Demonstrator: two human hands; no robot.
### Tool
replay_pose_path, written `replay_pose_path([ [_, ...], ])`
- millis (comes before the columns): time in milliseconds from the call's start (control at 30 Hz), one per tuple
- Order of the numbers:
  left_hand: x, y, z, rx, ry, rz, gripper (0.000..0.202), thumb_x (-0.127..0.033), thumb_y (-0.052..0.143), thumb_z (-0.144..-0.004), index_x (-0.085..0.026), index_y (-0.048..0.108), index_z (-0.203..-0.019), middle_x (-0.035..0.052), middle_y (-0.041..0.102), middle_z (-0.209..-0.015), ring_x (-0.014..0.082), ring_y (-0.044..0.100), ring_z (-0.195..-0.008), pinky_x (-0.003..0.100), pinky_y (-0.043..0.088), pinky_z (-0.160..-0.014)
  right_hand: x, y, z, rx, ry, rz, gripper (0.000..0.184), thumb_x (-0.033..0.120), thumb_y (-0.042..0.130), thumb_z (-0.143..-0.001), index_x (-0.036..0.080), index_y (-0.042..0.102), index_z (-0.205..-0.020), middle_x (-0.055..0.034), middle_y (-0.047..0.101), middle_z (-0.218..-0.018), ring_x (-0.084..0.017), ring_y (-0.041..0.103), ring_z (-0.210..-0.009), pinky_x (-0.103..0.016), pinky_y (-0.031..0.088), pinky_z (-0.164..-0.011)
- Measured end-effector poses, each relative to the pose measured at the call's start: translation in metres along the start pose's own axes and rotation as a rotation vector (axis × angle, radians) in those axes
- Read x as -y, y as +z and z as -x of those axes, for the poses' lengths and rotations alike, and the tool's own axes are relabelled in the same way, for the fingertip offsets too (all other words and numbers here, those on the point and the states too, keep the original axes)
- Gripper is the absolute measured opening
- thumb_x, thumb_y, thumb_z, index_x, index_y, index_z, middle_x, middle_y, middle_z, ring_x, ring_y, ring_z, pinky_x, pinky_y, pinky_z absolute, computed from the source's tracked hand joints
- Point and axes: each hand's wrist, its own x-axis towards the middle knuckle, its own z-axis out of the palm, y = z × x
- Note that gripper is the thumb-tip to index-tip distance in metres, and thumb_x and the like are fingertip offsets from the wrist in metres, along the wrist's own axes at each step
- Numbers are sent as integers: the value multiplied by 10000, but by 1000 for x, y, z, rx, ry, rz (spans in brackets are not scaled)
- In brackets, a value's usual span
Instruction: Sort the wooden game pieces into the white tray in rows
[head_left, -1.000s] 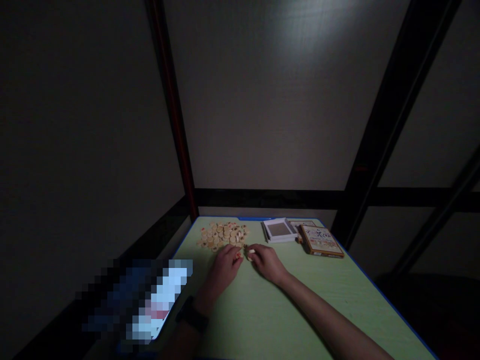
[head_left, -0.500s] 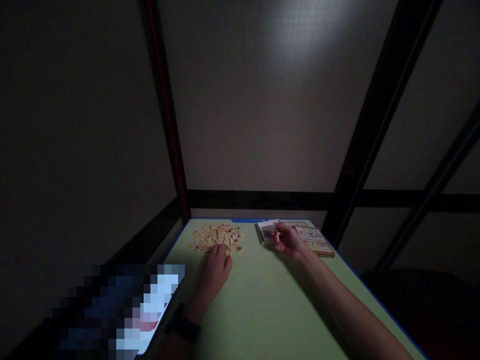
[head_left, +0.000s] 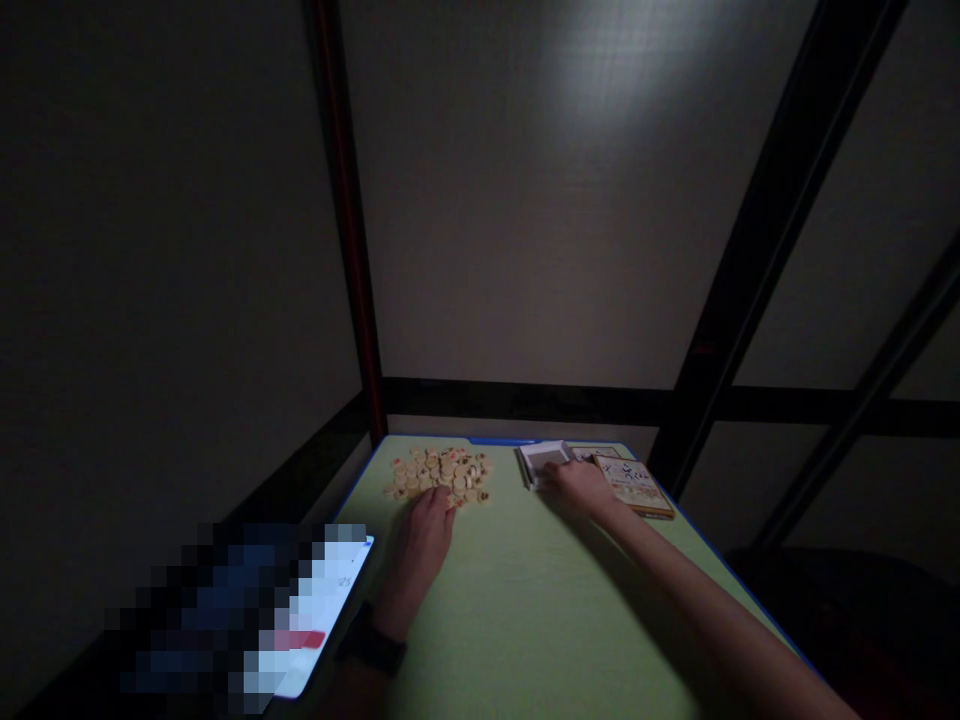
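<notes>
A heap of round wooden xiangqi pieces [head_left: 459, 466], some with red marks and some with dark ones, lies at the far left of the table. At the heap's near edge, my left hand [head_left: 424, 532] has its fingers bent and close together against the pieces; what they hold, if anything, is hidden. My right hand [head_left: 583, 486] reaches over the near right rim of a shallow white box [head_left: 526, 471]. Its fingers are closed and its fingertips are low inside the box, where a small pale piece is hard to see.
A printed box lid [head_left: 637, 485] with dark lettering lies right of my right hand, partly over another printed piece [head_left: 596, 453]. The green table [head_left: 502, 610] has a blue edge. A lit tablet screen [head_left: 322, 610], partly pixelated, stands at the left. Dark-framed panels rise behind.
My right hand has gone down into the white box, with the small pale piece it held above it. My left hand has shifted slightly at the heap. The view has moved a little.
</notes>
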Motion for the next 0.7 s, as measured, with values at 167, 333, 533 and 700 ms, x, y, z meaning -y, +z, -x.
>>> replay_pose_path([
  [167,8,-11,1,116,-113,-140,169,-154,552,-921,-151,664,-1047,137,616,-1150,227,663,-962,314,502,-830,36,11,7,13,-129,2,227,246,439,-970,150,641,-1011,-168,728,-929,-260,683,-839,-323,434,-732],
  [333,11,-7,3,169,-69,-91,137,-213,570,-942,-155,685,-986,122,625,-1116,209,656,-970,289,483,-846,84,47,7,144,-364,-126,151,157,552,-857,158,602,-999,-122,706,-998,-199,645,-809,-266,400,-669],
  [533,13,2,4,111,-45,16,159,-141,582,-923,-160,676,-1051,115,640,-1140,195,635,-1032,268,459,-892,101,60,-12,228,-467,-217,233,298,759,-798,185,615,-942,-48,695,-776,-197,627,-721,-249,370,-602],
  [700,10,-9,6,100,-33,17,240,-113,619,-875,-189,655,-1099,94,639,-1151,204,617,-1070,286,454,-916,100,66,-18,243,-473,-284,233,318,846,-708,206,648,-759,25,640,-660,-151,581,-651,-226,355,-592],
])
